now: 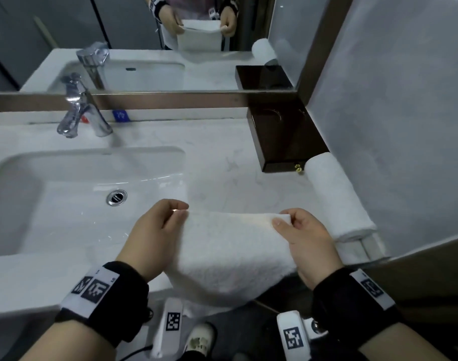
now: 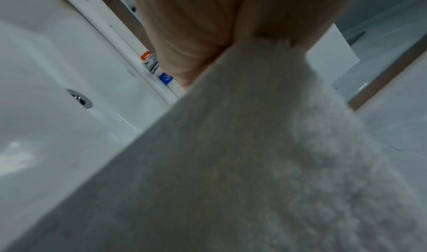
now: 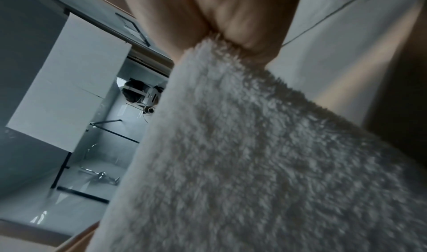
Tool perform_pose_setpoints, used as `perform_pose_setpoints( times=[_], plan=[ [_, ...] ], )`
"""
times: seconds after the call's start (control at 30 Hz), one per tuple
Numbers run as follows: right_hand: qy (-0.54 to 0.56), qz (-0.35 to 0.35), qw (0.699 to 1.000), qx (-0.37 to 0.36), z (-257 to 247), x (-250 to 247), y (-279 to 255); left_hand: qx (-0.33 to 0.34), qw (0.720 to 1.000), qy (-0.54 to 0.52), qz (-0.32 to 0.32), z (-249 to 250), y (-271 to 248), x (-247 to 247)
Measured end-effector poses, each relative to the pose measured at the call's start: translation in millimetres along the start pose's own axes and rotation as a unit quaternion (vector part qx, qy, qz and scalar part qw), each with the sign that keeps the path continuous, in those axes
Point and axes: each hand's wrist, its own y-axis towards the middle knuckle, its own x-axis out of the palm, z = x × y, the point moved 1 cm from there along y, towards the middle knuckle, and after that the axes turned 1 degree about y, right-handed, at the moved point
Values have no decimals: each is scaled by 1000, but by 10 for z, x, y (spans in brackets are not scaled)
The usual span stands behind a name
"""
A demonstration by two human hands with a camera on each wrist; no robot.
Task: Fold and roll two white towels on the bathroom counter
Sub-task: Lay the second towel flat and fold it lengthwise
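A folded white towel (image 1: 230, 254) hangs between my two hands over the counter's front edge, its lower part dropping past the edge. My left hand (image 1: 165, 225) pinches its top left corner and my right hand (image 1: 295, 227) pinches its top right corner. The left wrist view shows the towel (image 2: 242, 155) running down from my left hand (image 2: 208, 27); the right wrist view shows the fluffy towel (image 3: 242, 155) held by my right hand (image 3: 219, 18). A second white towel (image 1: 337, 196), rolled into a cylinder, lies on the counter at the right, against the wall.
A white sink basin (image 1: 74, 199) with a chrome faucet (image 1: 81, 110) fills the left of the marble counter (image 1: 235, 162). A dark wooden tray (image 1: 282, 136) stands at the back right under the mirror (image 1: 170, 43). The wall (image 1: 405, 126) bounds the right side.
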Motion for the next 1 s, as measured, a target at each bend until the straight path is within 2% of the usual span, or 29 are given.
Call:
perform_pose_setpoints(
  times=[0.13,0.3,0.4,0.63,1.0],
  plan=[
    [-15,-3,1000,7,-34,7,70,-13,999,-49,-1,-11,23,-54],
    [-88,6,996,-25,-107,36,283,-34,994,-97,-45,18,234,-105],
    [-110,-1,993,-33,-135,66,446,-30,994,-70,-73,-26,446,-99],
    [-174,-9,984,-25,-82,129,783,-41,995,4,-90,-236,809,11],
    [-341,40,939,21,0,252,1148,-88,984,74,-135,-365,1122,121]
  ],
)
